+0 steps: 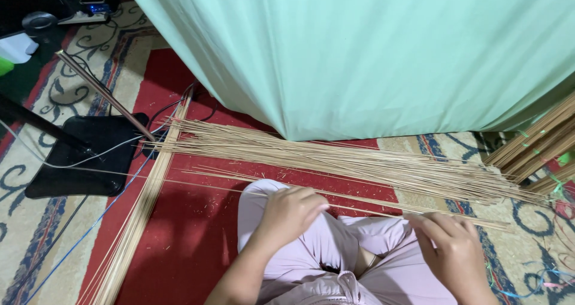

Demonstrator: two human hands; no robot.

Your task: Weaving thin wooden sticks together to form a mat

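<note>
Sitting on the rug w/ two hands on thin sticks across the lap.

Left hand (291, 212) and right hand (450, 245) each pinch the same few thin sticks (371, 202), fingers curled shut, knuckles up, wrists bent down over pink-clad knees. Sticks lie in 3 lots: a loose spread (359, 161) just ahead on the red rug (191, 221), a long bundle (144, 215) at left, tied bundles (533, 143) far right. Mint-green cloth (359, 47) hangs behind; black stand base (90, 155) left. No labels legible.
</note>
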